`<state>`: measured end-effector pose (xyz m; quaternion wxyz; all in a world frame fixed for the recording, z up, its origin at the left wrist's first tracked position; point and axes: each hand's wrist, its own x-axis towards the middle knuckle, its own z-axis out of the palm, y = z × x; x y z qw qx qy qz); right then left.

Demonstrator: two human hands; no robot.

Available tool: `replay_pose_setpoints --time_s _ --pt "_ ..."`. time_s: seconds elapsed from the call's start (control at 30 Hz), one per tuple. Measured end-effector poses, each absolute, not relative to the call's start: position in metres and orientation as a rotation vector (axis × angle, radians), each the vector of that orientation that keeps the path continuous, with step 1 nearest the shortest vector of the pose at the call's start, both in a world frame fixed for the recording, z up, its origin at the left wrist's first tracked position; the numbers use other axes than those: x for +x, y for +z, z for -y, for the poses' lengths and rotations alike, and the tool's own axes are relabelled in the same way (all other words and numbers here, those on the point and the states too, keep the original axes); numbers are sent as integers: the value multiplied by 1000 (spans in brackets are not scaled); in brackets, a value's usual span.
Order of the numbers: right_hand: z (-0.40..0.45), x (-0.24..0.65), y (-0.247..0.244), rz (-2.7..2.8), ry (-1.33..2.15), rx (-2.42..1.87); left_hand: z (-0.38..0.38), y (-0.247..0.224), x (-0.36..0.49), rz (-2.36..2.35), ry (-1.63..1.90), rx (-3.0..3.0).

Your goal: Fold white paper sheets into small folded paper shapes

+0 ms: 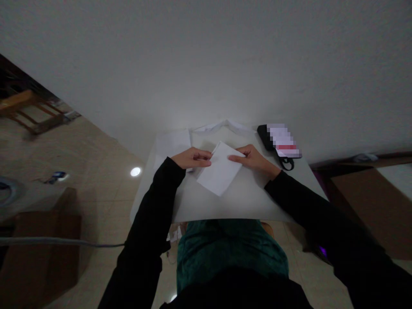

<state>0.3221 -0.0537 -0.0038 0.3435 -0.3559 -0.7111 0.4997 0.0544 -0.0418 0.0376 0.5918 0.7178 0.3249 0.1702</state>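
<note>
A folded sheet of white paper [220,171] is held tilted just over the white table [206,208], between my two hands. My left hand [195,158] pinches its left edge, thumb on top and fingers behind. On the upper right edge, my right hand [251,159] grips the paper the same way, with the thumb lying on its face. More white paper [174,143] lies at the table's back left, partly behind my left hand. Along the back edge rests a folded white strip [225,124].
A black case with a strap [265,137] and a blurred-out printed item [285,141] sit at the table's back right, against the wall [206,64]. Cardboard boxes stand on the floor left [48,249] and right [380,201]. A grey cable [64,242] runs to my left sleeve.
</note>
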Motion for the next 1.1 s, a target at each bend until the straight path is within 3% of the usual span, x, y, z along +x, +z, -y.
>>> replay_pose_setpoints --time_s 0.1,0.3,0.43,0.83,1.1 --pt "57 330 9 1892 1340 -890 46 42 60 -710 389 1614" --pt "62 329 18 2016 1215 -817 54 27 94 -979 1017 1675" --pt "63 322 20 1958 1013 -777 62 17 101 -1076 1213 1680" --pt "82 312 37 1739 819 -876 83 31 114 -1192 1396 1525" --pt "93 312 51 1893 793 -997 92 28 120 -1104 1266 1525"
